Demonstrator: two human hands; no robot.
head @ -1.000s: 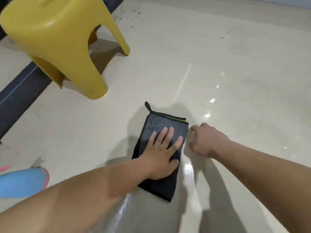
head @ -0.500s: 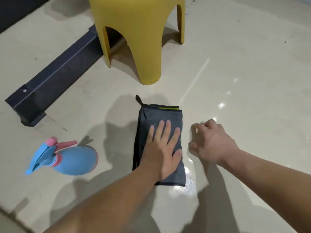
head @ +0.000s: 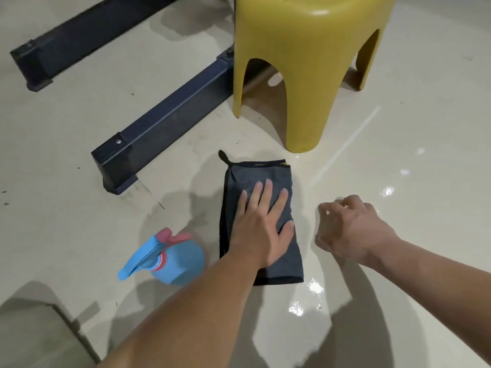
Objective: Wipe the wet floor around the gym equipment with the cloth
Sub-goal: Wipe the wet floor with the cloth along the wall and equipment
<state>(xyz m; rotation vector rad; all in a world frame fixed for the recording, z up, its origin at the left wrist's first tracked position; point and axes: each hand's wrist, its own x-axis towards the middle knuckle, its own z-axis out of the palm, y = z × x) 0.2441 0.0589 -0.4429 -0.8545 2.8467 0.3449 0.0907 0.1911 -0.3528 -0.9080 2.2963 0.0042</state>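
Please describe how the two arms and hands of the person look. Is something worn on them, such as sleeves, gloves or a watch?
Both forearms are bare as far as the picture shows: no sleeve reaches into view. The left hand and the right hand wear no gloves. No watch, bracelet or ring can be seen on either wrist or on the fingers that show. The fingernails are short and unpainted.

Your left hand (head: 261, 229) is lying flat on the cloth (head: 261, 216), which is sitting on the floor (head: 398, 144) at the centre of the frame. Your right hand (head: 348, 229) is resting on the floor just right of the cloth, apart from it. A spray bottle (head: 170, 257) is lying left of the cloth. A stool (head: 308, 62) is standing above it at upper centre, and two equipment bars (head: 164, 120) are running across the upper left.
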